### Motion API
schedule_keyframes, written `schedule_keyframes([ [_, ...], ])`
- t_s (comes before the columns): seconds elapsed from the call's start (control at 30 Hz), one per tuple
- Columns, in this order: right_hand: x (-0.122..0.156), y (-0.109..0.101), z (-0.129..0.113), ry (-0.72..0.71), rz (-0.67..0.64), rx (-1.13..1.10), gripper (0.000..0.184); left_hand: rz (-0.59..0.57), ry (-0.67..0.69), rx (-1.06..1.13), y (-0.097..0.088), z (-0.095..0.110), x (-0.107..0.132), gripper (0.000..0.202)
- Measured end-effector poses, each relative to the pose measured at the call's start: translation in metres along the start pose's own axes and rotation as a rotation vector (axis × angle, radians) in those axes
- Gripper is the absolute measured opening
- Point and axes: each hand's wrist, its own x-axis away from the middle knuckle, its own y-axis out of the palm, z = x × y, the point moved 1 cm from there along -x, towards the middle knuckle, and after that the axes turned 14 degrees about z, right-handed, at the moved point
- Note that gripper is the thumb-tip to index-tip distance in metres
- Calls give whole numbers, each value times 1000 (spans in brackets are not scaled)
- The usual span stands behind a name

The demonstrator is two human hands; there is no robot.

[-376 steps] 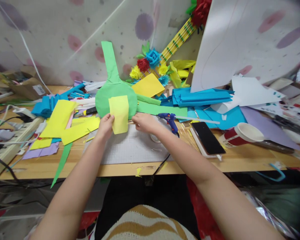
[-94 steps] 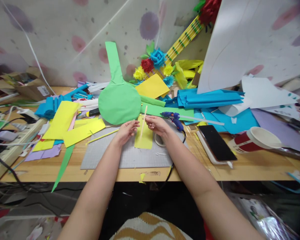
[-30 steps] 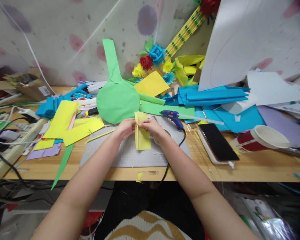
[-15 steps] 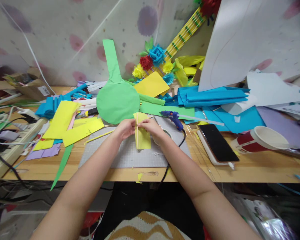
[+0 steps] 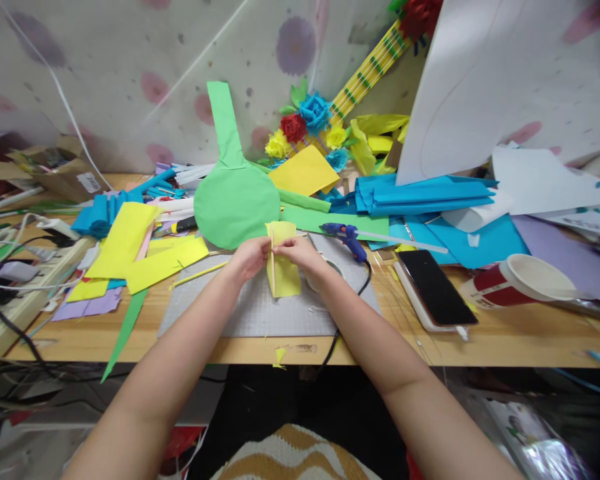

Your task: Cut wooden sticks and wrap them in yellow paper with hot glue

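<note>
Both hands are closed on a small yellow paper piece [image 5: 287, 277] above the grey cutting mat [image 5: 225, 313]. A thin pale stick [image 5: 273, 277] runs lengthwise along the paper's left part. My left hand [image 5: 251, 258] pinches the left edge near the stick. From the right, my right hand [image 5: 300, 253] presses thumb and finger at the stick and paper. A thin yellow strip-wrapped stick [image 5: 200, 273] lies left of my left hand. Just beyond the hands rests a green paper disc [image 5: 237, 207] with a long neck.
A blue glue gun [image 5: 347, 239] with a black cord lies right of the hands. Farther right are a phone [image 5: 437, 287] and a paper cup [image 5: 520, 280]. Yellow paper sheets [image 5: 167, 263] and a power strip [image 5: 30, 300] are on the left. Blue paper rolls [image 5: 425, 193] lie behind.
The yellow paper has shifted slightly left and tilted a little, with the stick now nearer its left edge. Both hands keep their pinch in nearly the same place.
</note>
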Motion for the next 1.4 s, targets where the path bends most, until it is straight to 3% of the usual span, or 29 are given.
schedule_keyframes([
  [0.27,-2,-2,-2,-20,22,51,17,-59,107,-35,-3,-2,-3,6],
  [0.5,-2,-1,2,-71,16,102,15,-77,207,-131,0,-6,-2,22],
  [0.63,0,-12,-3,-161,3,208,20,-69,243,-177,-2,-4,-2,25],
  [0.77,-2,-35,-17,-270,195,180,25,-156,242,-244,-11,4,-2,29],
  [0.83,-6,-43,-24,-324,278,141,42,-216,244,-295,-15,8,-2,31],
  [0.93,-13,-46,-30,-254,110,-14,67,-279,245,-358,-17,12,-1,37],
  [1.0,-16,-42,-30,-145,-69,-125,73,-295,249,-382,-18,13,0,42],
  [1.07,-18,-39,-29,-66,-156,-175,74,-304,254,-399,-18,13,1,45],
  [1.17,-21,-36,-28,-42,-166,-167,67,-310,261,-416,-20,12,2,48],
  [1.4,-20,-30,-26,-132,-171,-154,47,-304,291,-483,-22,10,3,45],
])
